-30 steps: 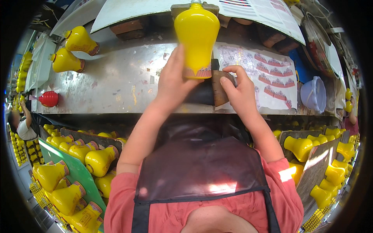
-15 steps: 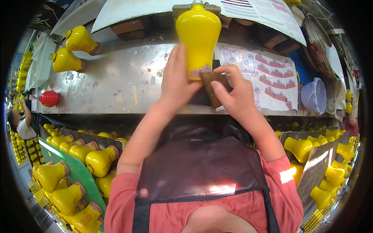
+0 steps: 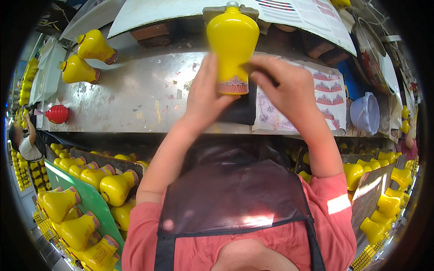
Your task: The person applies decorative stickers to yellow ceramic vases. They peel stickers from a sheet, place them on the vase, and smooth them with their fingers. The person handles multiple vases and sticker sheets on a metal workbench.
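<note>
A glossy yellow vase-shaped bottle (image 3: 233, 38) lies with its neck away from me and its foot toward me. A patterned red and blue band circles its foot. My left hand (image 3: 205, 90) holds the bottle's left side, fingers straight and close together. Beside its right flank is my right hand (image 3: 285, 83), fingers bent and pinched. A dark edge of the brown flat pad (image 3: 247, 67) shows at these fingertips; the rest of it is hidden. Under the neck end sits a brown rest (image 3: 211, 14). Right of the bottle lies a sheet of printed decals (image 3: 332, 108), partly beneath my right hand.
Two yellow bottles (image 3: 94, 45) lie at the far left of the metal table (image 3: 135, 99), with a red ribbed container (image 3: 57, 114) nearer me. A lilac bucket (image 3: 365, 113) stands right. Many yellow bottles (image 3: 118, 186) fill boards on both sides. A raised white board (image 3: 181, 11) spans the back.
My right hand has moved up and right from the bottle's foot, turning the brown pad mostly out of sight. The patterned band is now uncovered. My left hand stays on the bottle.
</note>
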Motion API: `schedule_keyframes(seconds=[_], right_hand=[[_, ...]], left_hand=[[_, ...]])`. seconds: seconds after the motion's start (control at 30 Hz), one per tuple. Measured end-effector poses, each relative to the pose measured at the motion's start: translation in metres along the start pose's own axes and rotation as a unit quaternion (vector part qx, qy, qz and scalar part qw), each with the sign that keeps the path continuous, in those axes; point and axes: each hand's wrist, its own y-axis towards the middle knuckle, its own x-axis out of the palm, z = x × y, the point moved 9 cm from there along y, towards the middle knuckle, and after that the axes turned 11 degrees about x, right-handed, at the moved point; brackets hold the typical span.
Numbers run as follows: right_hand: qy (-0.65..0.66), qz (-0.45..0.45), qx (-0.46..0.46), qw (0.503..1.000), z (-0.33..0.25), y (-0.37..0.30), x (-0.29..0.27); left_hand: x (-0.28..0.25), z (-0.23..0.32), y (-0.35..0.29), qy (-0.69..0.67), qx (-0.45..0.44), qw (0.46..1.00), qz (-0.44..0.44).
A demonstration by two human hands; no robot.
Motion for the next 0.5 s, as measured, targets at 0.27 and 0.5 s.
schedule_keyframes(seconds=[0.27,0.5], right_hand=[[-0.022,0.008,0.002,1.0,0.0,-0.009,0.002],[-0.055,0.02,0.045,0.997,0.01,-0.006,0.004]], left_hand=[[-0.001,0.003,0.003,0.011,0.004,1.0,-0.002],[0.002,0.0,-0.001,-0.005,0.01,1.0,-0.007]])
